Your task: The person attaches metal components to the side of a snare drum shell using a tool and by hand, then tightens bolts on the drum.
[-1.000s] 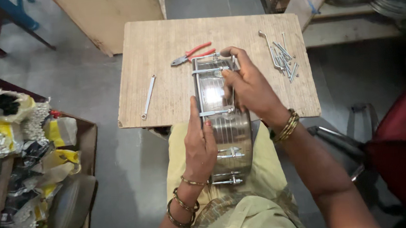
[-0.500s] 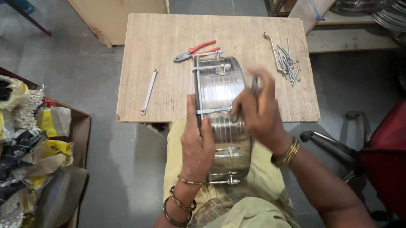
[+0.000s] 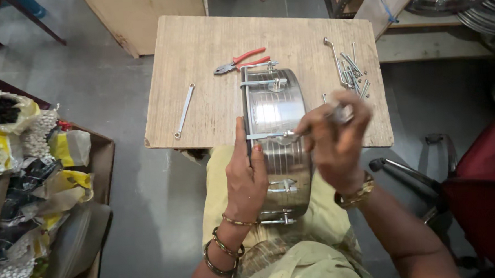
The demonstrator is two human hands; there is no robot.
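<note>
Pinching a small metal tool (image 3: 341, 115) between thumb and fingertips, the right hand (image 3: 333, 146) works at a tension rod (image 3: 267, 135) on the side of a metal drum shell (image 3: 278, 140). The tool is blurred, so its exact type cannot be told. The left hand (image 3: 248, 175) lies flat against the near rim of the shell, fingers pressed together, thumb along the hoop, bracing it.

The drum shell rests on its side, partly on the person's lap and partly on the near edge of a wooden board (image 3: 209, 62). Further rods and lugs show along the shell, toward the lap and at the far end.

On the board, red-handled pliers (image 3: 239, 61) lie just beyond the shell's far end. A flat spanner (image 3: 183, 111) lies to the left, well apart. A loose pile of long bolts (image 3: 350, 69) sits at the far right.

Judged step: tightening or fitting one rod at the middle of the shell. The next move likely calls for a steady bracing hand and a straight, square turn at the rod.
</note>
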